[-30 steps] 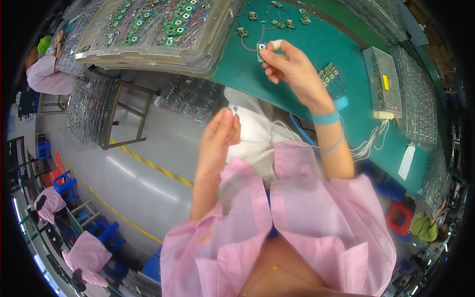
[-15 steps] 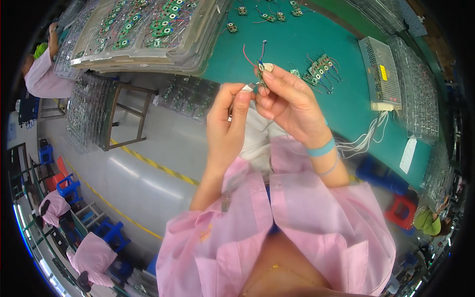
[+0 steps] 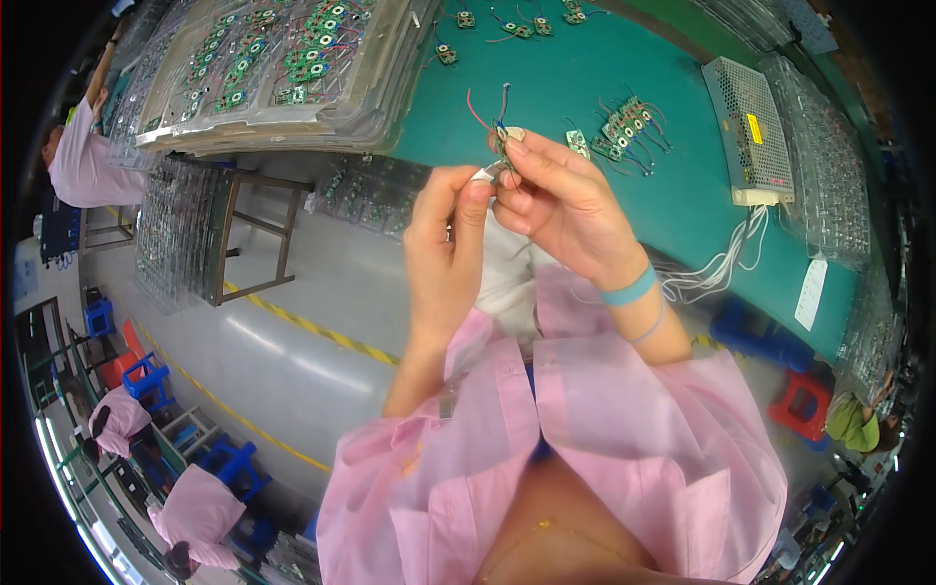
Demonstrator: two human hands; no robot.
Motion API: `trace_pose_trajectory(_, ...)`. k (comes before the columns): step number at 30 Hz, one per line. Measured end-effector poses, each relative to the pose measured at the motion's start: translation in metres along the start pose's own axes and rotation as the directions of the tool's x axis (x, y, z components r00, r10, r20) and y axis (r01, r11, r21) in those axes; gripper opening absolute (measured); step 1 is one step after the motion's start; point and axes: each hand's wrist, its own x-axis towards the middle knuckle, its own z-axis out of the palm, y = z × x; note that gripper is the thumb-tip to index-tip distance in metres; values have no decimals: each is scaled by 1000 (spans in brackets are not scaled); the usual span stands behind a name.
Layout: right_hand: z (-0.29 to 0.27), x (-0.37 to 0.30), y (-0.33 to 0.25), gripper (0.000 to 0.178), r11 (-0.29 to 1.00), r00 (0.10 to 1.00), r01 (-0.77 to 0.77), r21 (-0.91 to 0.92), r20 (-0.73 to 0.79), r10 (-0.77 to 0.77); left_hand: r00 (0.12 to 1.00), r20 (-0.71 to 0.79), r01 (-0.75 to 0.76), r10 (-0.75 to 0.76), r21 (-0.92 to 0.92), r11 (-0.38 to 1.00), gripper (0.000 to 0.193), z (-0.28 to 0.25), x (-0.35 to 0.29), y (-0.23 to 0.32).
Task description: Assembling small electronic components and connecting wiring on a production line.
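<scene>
- Having come in from well apart a second ago, now holding left hand (image 3: 444,234) just beside right hand (image 3: 575,200), with fingertips nearly meeting.
- Pinching in the left, thumb against index finger, a small white piece (image 3: 481,176) with a silvery end turned toward the right fingertips.
- Gripping in the right, narrowly, a small circuit board (image 3: 502,142) between thumb and index finger, the latter tipped with an off-white cover (image 3: 514,134); seeing little of the board past the fingers.
- Sending a red wire (image 3: 472,107) and a dark wire (image 3: 505,93) up beyond that grip.
- Barely shifting over the last half second, with both grips kept closed.
- Judging from this, now working where piece and board meet rather than fetching either; cannot tell whether touching or joined.
- Lying just beyond the right grip on the green tabletop (image 3: 546,78): a lone board (image 3: 577,144), then a cluster of boards (image 3: 624,136) farther right.
- Standing ahead and left of both grips: a tray stack (image 3: 253,137) bearing more boards.
</scene>
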Motion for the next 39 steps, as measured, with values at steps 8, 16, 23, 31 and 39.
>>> trace_pose_trajectory(8,-2,1,2,12,999,1000,13,-35,7,-13,1000,1,0,0,58,998,18,0,-1,0)
trace_pose_trajectory(16,0,0,2,13,1000,1000,16,7,15,-16,1000,1,-13,13,85,996,17,0,-1,0)
trace_pose_trajectory(23,0,0,4,13,1000,1000,22,16,12,-22,999,-16,-43,46,133,990,17,2,-1,-1)
trace_pose_trajectory(31,3,-1,10,16,985,995,67,-158,-57,-77,1000,5,-17,17,166,986,15,2,1,2)
trace_pose_trajectory(39,1,-3,8,20,996,1000,20,-84,-16,-22,999,17,44,-43,-40,998,15,4,4,11)
